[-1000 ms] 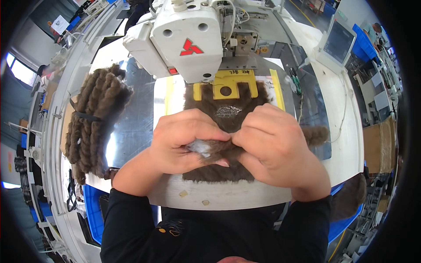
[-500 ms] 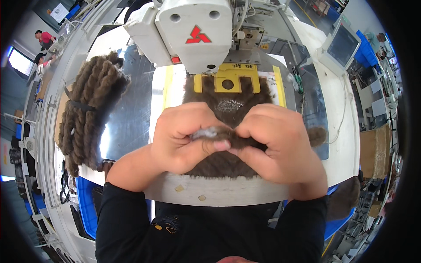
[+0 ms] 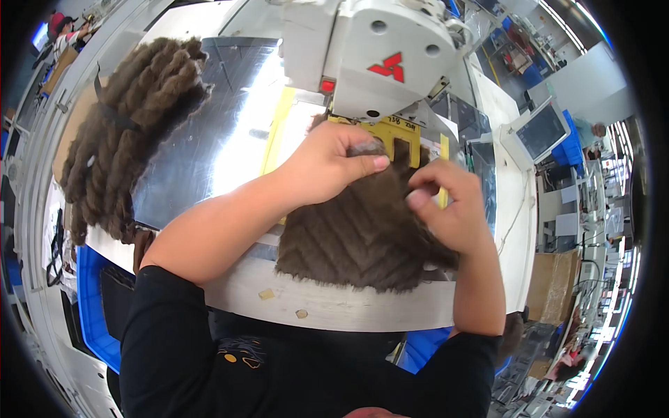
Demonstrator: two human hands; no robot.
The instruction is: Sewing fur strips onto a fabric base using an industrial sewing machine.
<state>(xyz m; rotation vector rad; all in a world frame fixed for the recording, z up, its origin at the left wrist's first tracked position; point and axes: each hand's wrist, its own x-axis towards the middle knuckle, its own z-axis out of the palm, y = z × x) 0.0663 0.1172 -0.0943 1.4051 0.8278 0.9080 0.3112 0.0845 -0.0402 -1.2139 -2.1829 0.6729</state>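
Note:
A brown fur piece (image 3: 348, 237) with chevron seams lies in front of the sewing machine, its far end at a yellow template (image 3: 411, 132) with cut-outs. Over its far left part, my left hand (image 3: 327, 167) is closed in a pinch on a small tuft of grey-brown fur (image 3: 366, 148). Beside the piece's right edge hovers my right hand (image 3: 453, 205), slightly blurred. Its thumb and forefinger are curled but apart, with nothing visible between them. The left hand hides part of the template.
The white sewing machine head (image 3: 390, 63) stands over the template. On the left lies a strapped bundle of brown fur strips (image 3: 132, 132) beside a shiny metal plate (image 3: 209, 139). A blue bin (image 3: 90, 313) sits below the table's left edge. A screen (image 3: 540, 132) stands at right.
My hands were together, pinching a fur strip between them; now they are apart. The left has moved farther forward with a tuft, while the right has let go. The view has turned rightward.

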